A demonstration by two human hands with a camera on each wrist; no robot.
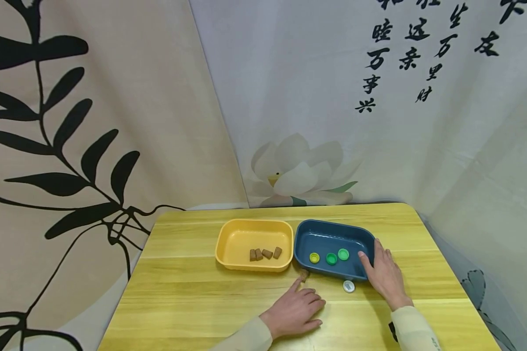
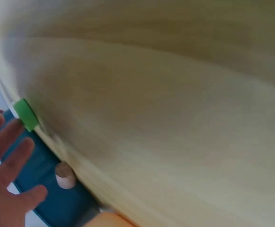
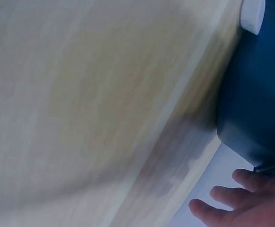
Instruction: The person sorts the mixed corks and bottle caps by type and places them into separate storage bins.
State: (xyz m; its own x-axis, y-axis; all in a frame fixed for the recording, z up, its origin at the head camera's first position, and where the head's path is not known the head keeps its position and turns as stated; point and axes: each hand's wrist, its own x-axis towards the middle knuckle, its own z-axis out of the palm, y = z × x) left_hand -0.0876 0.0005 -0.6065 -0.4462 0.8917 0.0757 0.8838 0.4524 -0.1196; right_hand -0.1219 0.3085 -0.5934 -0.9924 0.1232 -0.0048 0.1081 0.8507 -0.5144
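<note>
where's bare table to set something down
The table is bare left of the yellow tray and right of the right grip. It is crowded along the near side of the blue tray: cork piece, white-faced disc and left grip.

Left hand (image 1: 295, 309) showing bare, fingers tapering to rounded tips. Just behind it, long cream left sleeve (image 1: 248, 337) covering forearm, plain cuff ending near wrist. Right hand (image 1: 385, 273) showing bare too, fingertips rounded. Matching cream right sleeve (image 1: 412, 324) starting just behind wrist. Small black piece (image 1: 393, 331) showing at cuff's thumb-side edge, too small to identify. Farther back from hand, faint small marking (image 1: 435, 342) running along sleeve, too blurred for reading.
</note>
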